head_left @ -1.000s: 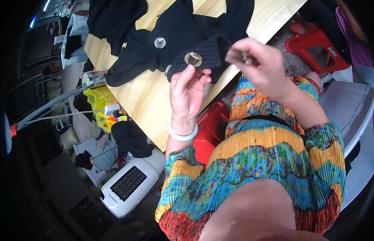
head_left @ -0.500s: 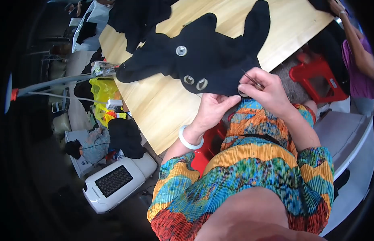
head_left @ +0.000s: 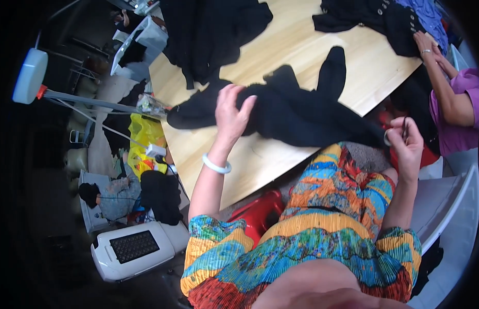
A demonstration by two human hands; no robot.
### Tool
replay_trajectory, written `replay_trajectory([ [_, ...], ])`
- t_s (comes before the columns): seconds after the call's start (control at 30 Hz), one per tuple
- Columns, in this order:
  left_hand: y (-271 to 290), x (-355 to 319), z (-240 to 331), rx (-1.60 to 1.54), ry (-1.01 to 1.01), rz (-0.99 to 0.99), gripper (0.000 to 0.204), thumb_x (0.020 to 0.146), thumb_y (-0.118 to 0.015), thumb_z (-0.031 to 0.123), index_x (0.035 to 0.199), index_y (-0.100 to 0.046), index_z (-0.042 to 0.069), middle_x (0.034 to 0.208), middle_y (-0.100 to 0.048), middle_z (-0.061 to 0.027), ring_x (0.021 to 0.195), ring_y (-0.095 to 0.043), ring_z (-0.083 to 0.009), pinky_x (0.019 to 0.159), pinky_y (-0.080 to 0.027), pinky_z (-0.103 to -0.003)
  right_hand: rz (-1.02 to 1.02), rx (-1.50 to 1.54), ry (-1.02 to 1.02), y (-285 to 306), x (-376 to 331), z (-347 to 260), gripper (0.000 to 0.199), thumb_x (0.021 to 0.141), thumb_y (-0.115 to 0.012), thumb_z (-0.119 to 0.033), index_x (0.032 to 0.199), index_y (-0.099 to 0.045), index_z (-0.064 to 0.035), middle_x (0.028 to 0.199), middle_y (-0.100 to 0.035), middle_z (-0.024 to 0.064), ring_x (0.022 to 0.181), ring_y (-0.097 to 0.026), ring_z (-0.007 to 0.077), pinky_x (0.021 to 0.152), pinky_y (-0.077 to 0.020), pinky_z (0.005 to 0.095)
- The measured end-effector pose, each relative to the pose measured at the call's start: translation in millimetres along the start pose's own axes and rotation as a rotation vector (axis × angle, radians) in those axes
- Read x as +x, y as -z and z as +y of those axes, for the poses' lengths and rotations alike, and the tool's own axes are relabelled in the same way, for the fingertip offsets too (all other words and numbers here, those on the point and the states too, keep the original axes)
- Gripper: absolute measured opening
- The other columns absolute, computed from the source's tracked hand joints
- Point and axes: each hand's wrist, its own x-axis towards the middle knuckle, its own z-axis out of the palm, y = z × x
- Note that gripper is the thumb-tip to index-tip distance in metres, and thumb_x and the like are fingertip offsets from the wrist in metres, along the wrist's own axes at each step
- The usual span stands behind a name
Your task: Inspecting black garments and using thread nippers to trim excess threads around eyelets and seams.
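Observation:
A black garment (head_left: 296,113) with two sleeve-like ends is spread across the wooden table, one edge pulled taut toward the right. That edge is pinched in my right hand (head_left: 408,147), beyond the table's near side, beside a pale round button (head_left: 387,137). A thin dark tool (head_left: 404,123) shows between the same fingers; its kind is unclear. My left hand (head_left: 231,113), thumb and fingers apart, is over the garment's left part. Whether it presses on the cloth cannot be told. A pale bangle (head_left: 216,164) circles the left wrist.
More black clothing (head_left: 208,36) lies on the wooden table (head_left: 208,177). At the far right, a co-worker's hands (head_left: 427,46) rest at another buttoned black garment (head_left: 378,20). A lamp arm (head_left: 95,102) juts over the left edge. Red stool (head_left: 260,211) and white bin (head_left: 455,206) stand close by.
My right hand has moved right, drawing the garment's edge with it. My left hand has left the near edge and moved up and left over the cloth. The large buttons no longer show.

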Motion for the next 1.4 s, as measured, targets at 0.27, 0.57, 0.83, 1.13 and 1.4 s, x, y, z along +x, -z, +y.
replay_trajectory([
  [0.27,-17.9,43.2,-37.4,-0.108,0.300,-0.864,0.083,0.062,-0.071,0.041,0.123,-0.037,-0.003,0.121,-0.044,-0.0222,0.114,-0.042,-0.0296,0.095,-0.033,-0.032,0.028,0.001,-0.007,23.3,-8.0,1.6,0.013,0.077,-0.055,0.004,0.089,-0.051,-0.0006,0.070,-0.052,-0.0021,0.062,-0.048,0.0019,0.055,-0.0371,0.0137],
  [0.57,34.0,42.0,-0.5,0.302,0.176,-0.453,0.031,0.062,-0.062,0.009,0.090,-0.053,0.001,0.083,-0.058,-0.0224,0.083,-0.056,-0.0366,0.071,-0.046,-0.040,-0.120,0.036,-0.117,12.4,4.5,34.9,0.014,0.076,-0.059,-0.003,0.087,-0.052,0.0011,0.072,-0.055,0.0005,0.065,-0.050,0.0038,0.058,-0.0401,0.0180],
  [0.83,158.5,158.8,64.4,0.389,0.027,0.030,0.020,0.070,-0.049,0.008,0.085,-0.059,0.000,0.075,-0.061,-0.0159,0.069,-0.060,-0.0253,0.065,-0.046,-0.035,-0.252,-0.107,-0.129,12.1,-9.8,44.6,0.021,0.073,-0.062,-0.011,0.090,-0.055,-0.0006,0.067,-0.056,0.0044,0.060,-0.052,0.0079,0.057,-0.0423,0.0230],
  [1.13,222.4,336.0,112.4,-0.786,0.347,0.092,0.018,0.088,-0.045,0.015,0.098,-0.053,0.003,0.092,-0.058,-0.0084,0.079,-0.059,-0.0167,0.066,-0.052,-0.023,-0.172,0.002,-0.244,45.1,-18.0,64.5,0.015,0.078,-0.058,-0.008,0.090,-0.053,0.0001,0.067,-0.053,-0.0004,0.062,-0.049,0.0042,0.056,-0.0409,0.0201],
  [1.4,66.6,431.0,165.1,-0.885,0.225,0.376,0.023,0.084,-0.046,0.010,0.105,-0.051,0.003,0.095,-0.056,-0.0137,0.084,-0.057,-0.0261,0.068,-0.052,-0.041,-0.164,0.011,-0.429,51.3,-22.0,97.4,0.016,0.080,-0.056,-0.011,0.092,-0.054,0.0004,0.069,-0.057,0.0020,0.064,-0.053,0.0056,0.056,-0.0424,0.0200],
])
